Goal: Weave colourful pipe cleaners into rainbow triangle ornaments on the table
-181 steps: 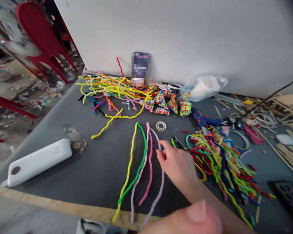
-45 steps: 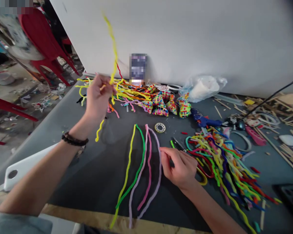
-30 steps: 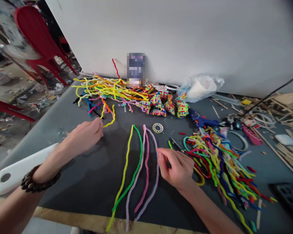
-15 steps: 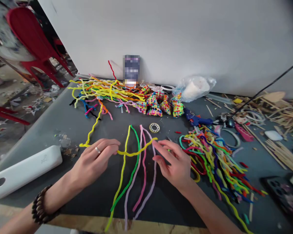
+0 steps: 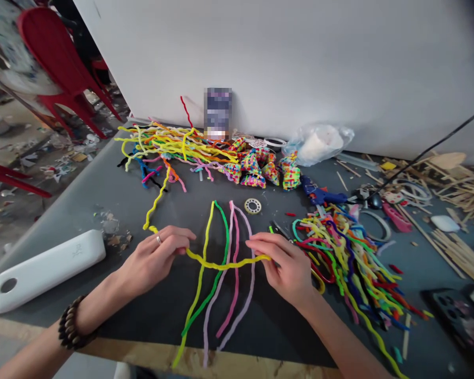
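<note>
The left hand (image 5: 158,252) pinched a yellow pipe cleaner (image 5: 221,264) near its middle, while the right hand (image 5: 286,263) pinched its end. It hung just above the desk (image 5: 102,200), across five laid-out strands (image 5: 221,273). It looked light, bendable and fuzzy, so probably best gripped near the ends.

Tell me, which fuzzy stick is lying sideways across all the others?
The darker yellow fuzzy stick. The left hand and right hand hold it crosswise, while the lime, green, lilac and pink sticks beneath lie lengthwise on the table.
</note>
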`<state>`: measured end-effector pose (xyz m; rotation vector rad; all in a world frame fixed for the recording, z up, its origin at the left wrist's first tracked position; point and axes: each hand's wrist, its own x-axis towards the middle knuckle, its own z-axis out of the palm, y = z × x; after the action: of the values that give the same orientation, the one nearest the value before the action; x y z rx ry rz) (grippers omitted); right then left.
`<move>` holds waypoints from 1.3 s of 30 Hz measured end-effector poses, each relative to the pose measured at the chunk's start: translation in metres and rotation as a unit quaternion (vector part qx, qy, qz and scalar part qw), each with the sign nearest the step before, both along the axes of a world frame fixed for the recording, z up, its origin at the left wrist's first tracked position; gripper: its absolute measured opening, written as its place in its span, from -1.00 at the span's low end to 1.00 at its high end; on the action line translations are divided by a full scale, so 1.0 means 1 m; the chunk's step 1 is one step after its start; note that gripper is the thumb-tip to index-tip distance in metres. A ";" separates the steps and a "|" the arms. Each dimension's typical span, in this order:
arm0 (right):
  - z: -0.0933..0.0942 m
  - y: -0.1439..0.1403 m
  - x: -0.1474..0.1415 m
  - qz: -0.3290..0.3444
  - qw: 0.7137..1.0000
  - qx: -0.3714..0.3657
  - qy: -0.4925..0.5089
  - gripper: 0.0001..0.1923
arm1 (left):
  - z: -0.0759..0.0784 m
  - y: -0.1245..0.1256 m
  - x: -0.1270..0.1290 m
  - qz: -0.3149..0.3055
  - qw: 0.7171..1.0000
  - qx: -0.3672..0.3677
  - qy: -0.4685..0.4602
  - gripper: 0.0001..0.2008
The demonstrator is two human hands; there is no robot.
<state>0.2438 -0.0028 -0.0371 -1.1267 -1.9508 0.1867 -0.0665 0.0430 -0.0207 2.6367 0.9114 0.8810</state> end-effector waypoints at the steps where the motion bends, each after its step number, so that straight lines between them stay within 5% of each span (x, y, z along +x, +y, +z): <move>1: 0.001 -0.001 0.000 0.009 1.000 -0.019 0.018 -0.64 | -0.001 0.001 -0.001 0.020 1.000 -0.004 -0.001 -0.70; 14: 0.015 -0.006 -0.009 0.059 0.994 -0.049 0.083 -0.70 | -0.011 0.010 -0.002 0.119 0.991 -0.038 0.045 -0.83; 21: 0.016 -0.007 -0.009 0.039 0.992 -0.058 0.107 -0.85 | -0.007 0.010 -0.001 0.113 0.991 -0.055 0.050 -0.79; 24: 0.014 -0.008 -0.009 0.003 0.997 -0.020 0.078 -0.81 | 0.003 0.007 0.001 0.064 0.995 -0.045 0.057 -0.71; 29: 0.009 -0.011 -0.012 0.035 0.997 0.065 0.010 -0.72 | 0.030 -0.009 0.026 -0.006 0.996 0.070 0.050 -0.45; 31: 0.007 -0.013 -0.012 0.048 0.995 0.091 -0.009 -0.69 | 0.038 -0.018 0.043 -0.030 0.993 0.099 0.065 -0.53; 34: 0.007 -0.017 -0.009 0.060 0.990 0.122 -0.047 -0.65 | 0.039 -0.028 0.068 -0.008 0.996 0.043 0.082 -0.82; 39: 0.012 -0.018 -0.013 0.023 0.994 0.105 -0.030 -0.70 | 0.021 -0.037 0.081 0.022 0.999 -0.016 0.037 -0.77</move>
<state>0.2305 -0.0211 -0.0255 -0.9585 -1.9986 -0.0287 0.0148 0.0060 0.0004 2.6466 0.9972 0.7754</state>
